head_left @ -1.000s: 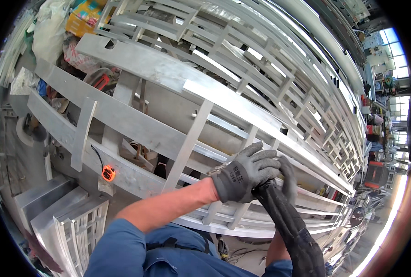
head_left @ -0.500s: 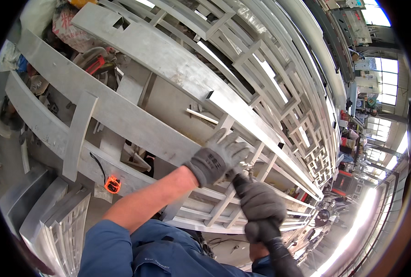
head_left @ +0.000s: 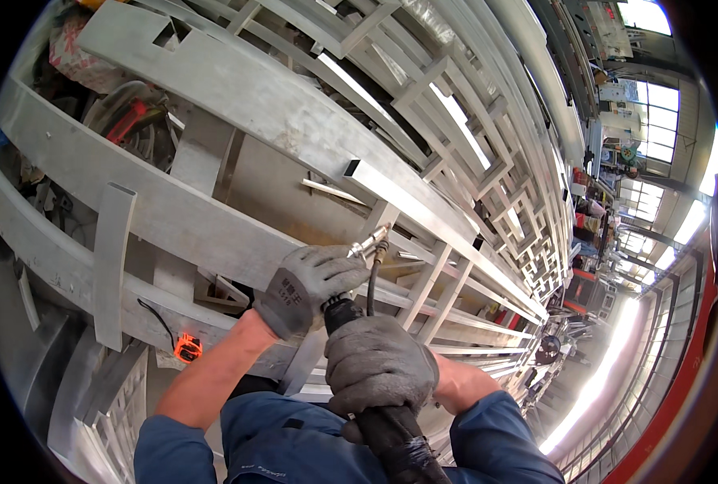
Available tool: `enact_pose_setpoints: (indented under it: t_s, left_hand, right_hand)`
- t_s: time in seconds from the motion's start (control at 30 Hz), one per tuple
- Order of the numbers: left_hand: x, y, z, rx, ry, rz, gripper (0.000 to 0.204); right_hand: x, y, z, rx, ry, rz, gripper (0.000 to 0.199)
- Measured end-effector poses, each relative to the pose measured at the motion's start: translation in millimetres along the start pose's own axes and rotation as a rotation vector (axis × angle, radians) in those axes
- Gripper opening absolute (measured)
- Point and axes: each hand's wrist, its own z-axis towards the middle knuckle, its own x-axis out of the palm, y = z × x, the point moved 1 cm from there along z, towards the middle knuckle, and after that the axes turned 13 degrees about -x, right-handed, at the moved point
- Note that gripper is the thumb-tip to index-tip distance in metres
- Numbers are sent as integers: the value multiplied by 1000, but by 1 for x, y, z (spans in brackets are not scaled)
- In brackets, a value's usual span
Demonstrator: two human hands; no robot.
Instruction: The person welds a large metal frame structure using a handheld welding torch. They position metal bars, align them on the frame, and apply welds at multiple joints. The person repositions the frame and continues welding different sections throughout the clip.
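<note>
The right hand [head_left: 381, 363], in a grey knitted glove, is closed in a fist around the black cylindrical-handled tool [head_left: 344, 313]. The left hand [head_left: 314, 286], gloved alike, has its fingers together over the tool's front end; whether they pinch it, I cannot tell. The tool's slim silver-and-brass tip [head_left: 368, 242] shows just past the left fingers, a thin dark hose [head_left: 372, 282] curving beside it. Well left of the tool sits an orange-and-black tape measure [head_left: 188, 348].

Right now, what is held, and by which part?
A black torch-like tool: the right hand grips its handle; the left hand's hold near its front is unclear.
</note>
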Motion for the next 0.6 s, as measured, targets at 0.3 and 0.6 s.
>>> enact_pose_setpoints:
  t_s: [0.3, 0.6]
  left_hand:
    - [9, 41, 14, 51, -51, 14, 37]
    - [13, 51, 20, -3, -85, 17, 26]
  right_hand:
    - [-16, -39, 4, -27, -69, 32, 27]
    - [-21, -54, 0, 33, -40, 62, 25]
